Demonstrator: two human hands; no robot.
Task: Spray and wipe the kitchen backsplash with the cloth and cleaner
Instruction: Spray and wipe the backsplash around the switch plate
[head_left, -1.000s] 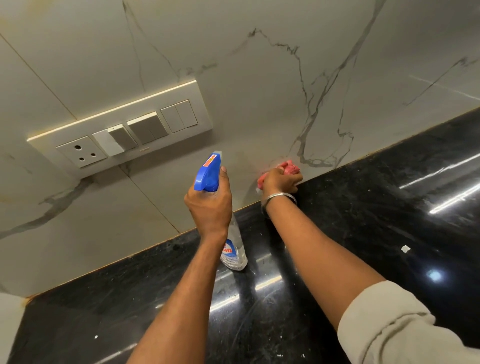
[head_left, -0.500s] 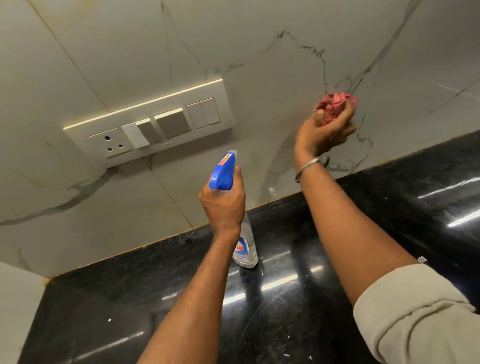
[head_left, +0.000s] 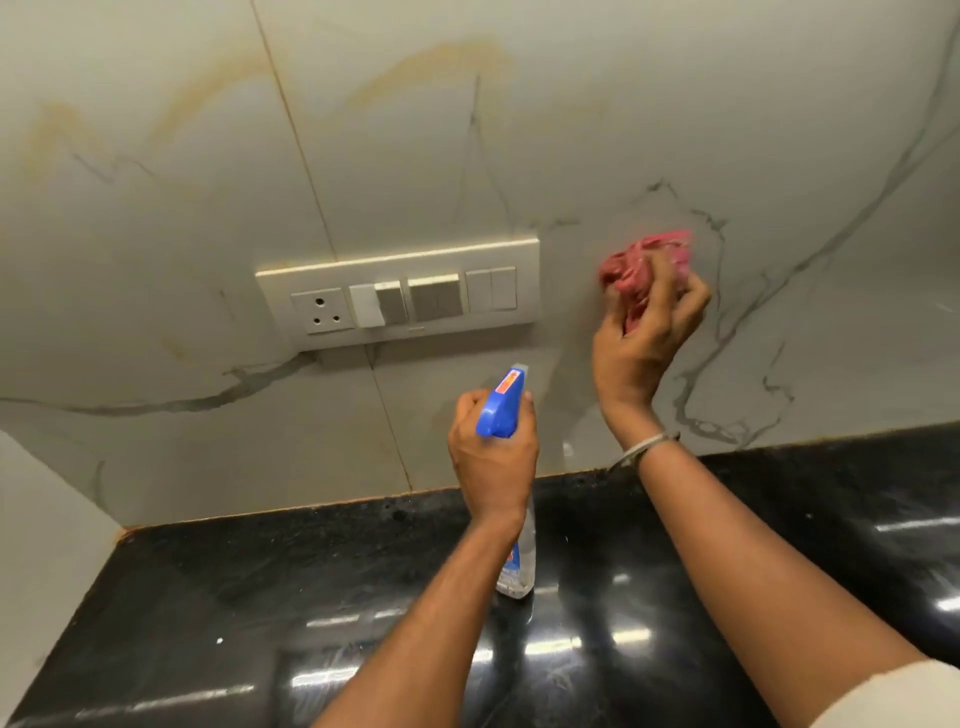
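Head view: right hand (head_left: 641, 343) presses bunched pink cloth (head_left: 647, 262) against backsplash (head_left: 519, 130); left hand (head_left: 491, 457) grips spray bottle (head_left: 501, 408)

Showing now: two bare hands, one blue-capped clear plastic spray bottle (head_left: 506, 447), one crumpled pink cloth (head_left: 644, 265), one cream rectangular switch panel (head_left: 397, 288) at 11 o'clock.

We are in a home kitchen. We see a polished black stone desk (head_left: 270, 597) running along the wall, its glossy top reflecting ceiling lights. Above it rises a backsplash (head_left: 519, 130) of large marble-look tiles with grey veins and yellowish stains. A cream switch plate (head_left: 397, 291) with a round-pin socket (head_left: 323, 310) and rocker switches is set into the tiles, as over a household worktop.
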